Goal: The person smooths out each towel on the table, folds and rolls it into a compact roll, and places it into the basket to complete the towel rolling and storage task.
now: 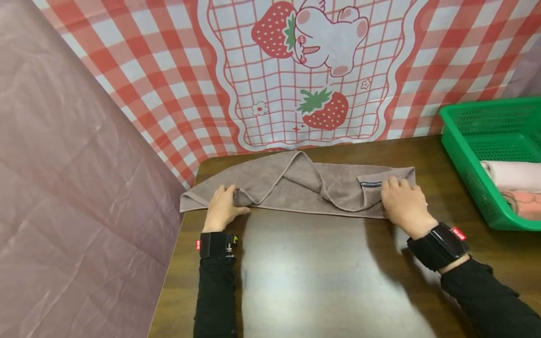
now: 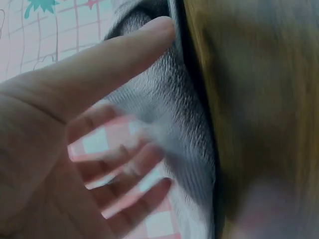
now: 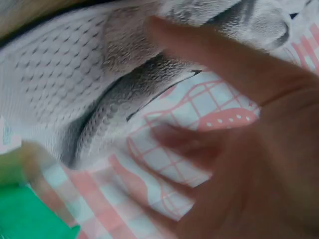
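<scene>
In the head view, the grey-brown towel [image 1: 293,195] lies rumpled mid-frame, likely light, limp and best pinched along its hems [image 1: 313,212]. In the left wrist view, the left hand [image 2: 47,144] is loose, gripping nothing; in the right, the right hand [image 3: 254,154] likewise, fingers spread.

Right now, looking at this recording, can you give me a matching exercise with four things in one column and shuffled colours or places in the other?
1. towel
2. basket
3. left hand
4. right hand

A. green, with rolled cloths inside
B. at the end nearer the basket
C. greyish brown, lying in loose folds on the table
D. at the end farther from the basket

Pairs: 1-C, 2-A, 3-D, 4-B
</scene>
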